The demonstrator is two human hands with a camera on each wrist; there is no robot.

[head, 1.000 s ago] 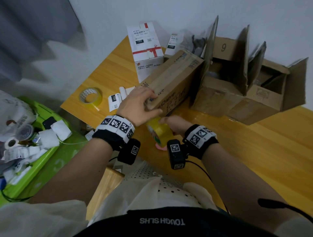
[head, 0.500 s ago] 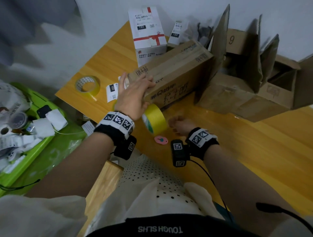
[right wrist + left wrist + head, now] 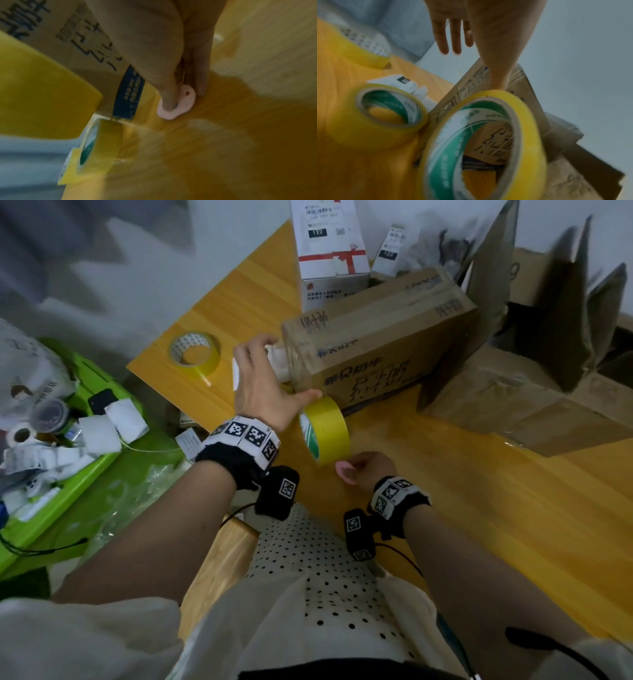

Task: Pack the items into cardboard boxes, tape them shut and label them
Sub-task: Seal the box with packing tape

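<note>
A closed brown cardboard box [image 3: 376,344] lies on the orange table [image 3: 479,508], its left end wrapped in clear tape. A yellow tape roll [image 3: 325,433] stands on edge at the box's front left corner. My left hand [image 3: 270,381] hovers at that end with fingers straight, and its thumb [image 3: 498,65] presses on top of the roll [image 3: 488,142]. My right hand [image 3: 366,470] is just below the roll at the table's near edge. Its thumb [image 3: 164,81] and fingers pinch a small pink cutter [image 3: 187,100] against the tabletop.
A second yellow roll [image 3: 390,106] lies flat left of the box, and a third roll [image 3: 195,352] sits near the table's left corner. A white ribboned carton [image 3: 332,258] stands behind. Open cardboard boxes [image 3: 548,378] crowd the right. A green bin [image 3: 85,508] of paper rolls sits left.
My right hand let go of the tape roll, dropped to the table and took the pink cutter. My left hand slid off the box top to its left end, thumb onto the roll.
</note>
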